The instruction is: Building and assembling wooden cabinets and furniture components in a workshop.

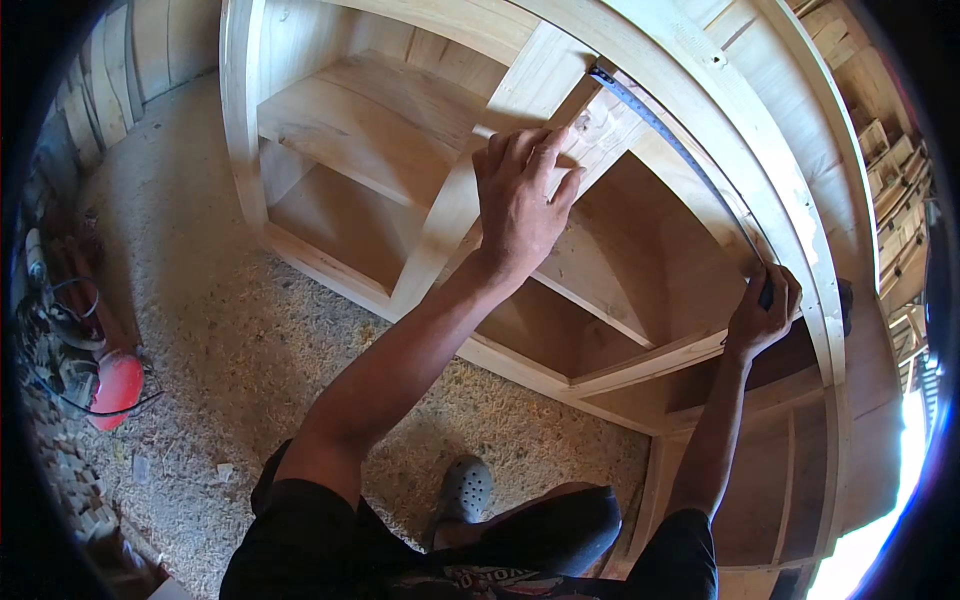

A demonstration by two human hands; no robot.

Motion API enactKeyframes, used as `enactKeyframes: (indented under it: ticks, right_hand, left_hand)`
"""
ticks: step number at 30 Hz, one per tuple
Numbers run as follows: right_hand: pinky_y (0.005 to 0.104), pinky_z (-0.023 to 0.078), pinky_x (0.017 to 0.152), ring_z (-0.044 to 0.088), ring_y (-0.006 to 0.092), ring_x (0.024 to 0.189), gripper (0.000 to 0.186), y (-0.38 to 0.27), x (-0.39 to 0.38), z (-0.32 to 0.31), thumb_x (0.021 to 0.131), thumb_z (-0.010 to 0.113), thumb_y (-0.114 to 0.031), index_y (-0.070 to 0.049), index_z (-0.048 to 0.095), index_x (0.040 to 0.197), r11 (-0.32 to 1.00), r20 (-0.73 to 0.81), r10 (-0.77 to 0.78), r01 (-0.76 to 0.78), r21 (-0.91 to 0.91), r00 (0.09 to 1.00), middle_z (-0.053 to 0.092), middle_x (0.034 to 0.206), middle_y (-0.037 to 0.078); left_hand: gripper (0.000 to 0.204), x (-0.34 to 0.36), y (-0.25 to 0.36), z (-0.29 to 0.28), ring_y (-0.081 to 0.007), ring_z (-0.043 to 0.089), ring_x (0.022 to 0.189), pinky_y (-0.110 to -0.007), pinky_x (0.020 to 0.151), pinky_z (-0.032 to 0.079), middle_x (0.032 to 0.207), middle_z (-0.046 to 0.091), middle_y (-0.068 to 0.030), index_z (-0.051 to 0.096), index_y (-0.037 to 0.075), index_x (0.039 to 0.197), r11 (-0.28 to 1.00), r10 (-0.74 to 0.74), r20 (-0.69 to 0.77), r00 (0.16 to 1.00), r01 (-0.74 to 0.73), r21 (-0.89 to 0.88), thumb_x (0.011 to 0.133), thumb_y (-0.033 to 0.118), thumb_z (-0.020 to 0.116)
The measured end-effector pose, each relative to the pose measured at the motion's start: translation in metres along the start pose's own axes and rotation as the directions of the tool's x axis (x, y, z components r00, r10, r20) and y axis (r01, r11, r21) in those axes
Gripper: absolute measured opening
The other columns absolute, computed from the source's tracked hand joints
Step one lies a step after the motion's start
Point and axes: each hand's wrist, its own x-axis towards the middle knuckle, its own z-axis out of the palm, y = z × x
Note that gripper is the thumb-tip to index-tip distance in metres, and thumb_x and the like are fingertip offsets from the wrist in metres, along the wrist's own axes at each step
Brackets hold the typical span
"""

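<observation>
My left hand (527, 195) is closed around the lower edge of a short, pale wooden board (605, 125) with a knot, at the upper middle of a wooden cabinet frame (440, 235). Its thumb and forefinger lie against the wood; the other fingertips are partly hidden. Farther right, my right hand (765, 312) grips the dark case of a tape measure (768, 292), mostly covered by the fingers. The blue blade (680, 150) runs out along the frame's top rail (740, 135), curving from the right hand up to its end just above the board.
Shelves (380, 120) and open compartments fill the cabinet. Sawdust covers the floor (220, 330). A red rounded object (117, 390) with cables lies at the left, and wood pieces (890, 190) are stacked at the far right. My foot wears a grey clog (467, 488).
</observation>
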Motion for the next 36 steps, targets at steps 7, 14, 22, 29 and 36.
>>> enactKeyframes:
  ticks: [7, 14, 22, 29, 36]
  right_hand:
    - [0.0372, 0.057, 0.080, 0.068, 0.0240, 0.096, 0.009, -0.001, 0.000, 0.000, 0.091, 0.078, -0.008, -0.006, 0.077, 0.100, 1.000, -0.010, 0.017, -0.017, -0.001, 1.000, 0.070, 0.102, 0.008]
    - [0.0381, 0.055, 0.083, 0.068, 0.0253, 0.096, 0.013, -0.002, 0.001, 0.000, 0.089, 0.077, -0.002, -0.004, 0.076, 0.102, 1.000, 0.003, 0.008, -0.008, 0.015, 1.000, 0.071, 0.103, 0.009]
    - [0.0390, 0.055, 0.081, 0.067, 0.0261, 0.094, 0.013, -0.003, -0.002, -0.002, 0.088, 0.077, -0.002, -0.004, 0.075, 0.100, 0.999, 0.022, 0.033, -0.033, 0.032, 0.999, 0.070, 0.102, 0.010]
    - [0.0391, 0.055, 0.082, 0.067, 0.0262, 0.095, 0.014, 0.001, -0.002, 0.000, 0.087, 0.078, -0.003, -0.003, 0.075, 0.101, 1.000, 0.015, 0.011, -0.011, 0.022, 1.000, 0.070, 0.104, 0.010]
    - [0.0386, 0.055, 0.082, 0.066, 0.0258, 0.097, 0.015, 0.006, -0.003, 0.000, 0.088, 0.078, -0.005, -0.004, 0.076, 0.103, 1.000, 0.029, 0.016, -0.017, 0.008, 0.999, 0.069, 0.104, 0.009]
  left_hand:
    - [0.055, 0.000, 0.001, -0.002, -0.0288, 0.059, 0.115, -0.047, 0.102, 0.040, 0.121, 0.067, -0.0084, 0.064, 0.009, 0.132, 1.000, -0.005, 0.025, 1.000, 0.006, -0.004, 0.081, 0.012, 0.085]
    - [0.055, 0.001, 0.002, -0.006, -0.0287, 0.059, 0.114, -0.046, 0.102, 0.040, 0.121, 0.067, -0.0086, 0.065, 0.008, 0.132, 1.000, -0.009, 0.043, 0.999, 0.010, -0.021, 0.081, 0.011, 0.085]
    - [0.051, 0.002, 0.003, -0.007, -0.0291, 0.059, 0.114, -0.047, 0.102, 0.040, 0.121, 0.067, -0.0084, 0.065, 0.008, 0.131, 0.999, -0.016, 0.049, 0.999, 0.017, -0.027, 0.083, 0.010, 0.083]
    - [0.050, 0.003, 0.003, -0.008, -0.0296, 0.059, 0.113, -0.046, 0.100, 0.041, 0.120, 0.067, -0.0082, 0.065, 0.007, 0.131, 0.999, -0.027, 0.062, 0.998, 0.030, -0.039, 0.084, 0.008, 0.081]
    - [0.049, 0.003, 0.003, -0.009, -0.0293, 0.059, 0.109, -0.045, 0.097, 0.041, 0.116, 0.067, -0.0078, 0.066, 0.008, 0.130, 0.999, -0.020, 0.046, 0.999, 0.022, -0.046, 0.083, 0.007, 0.080]
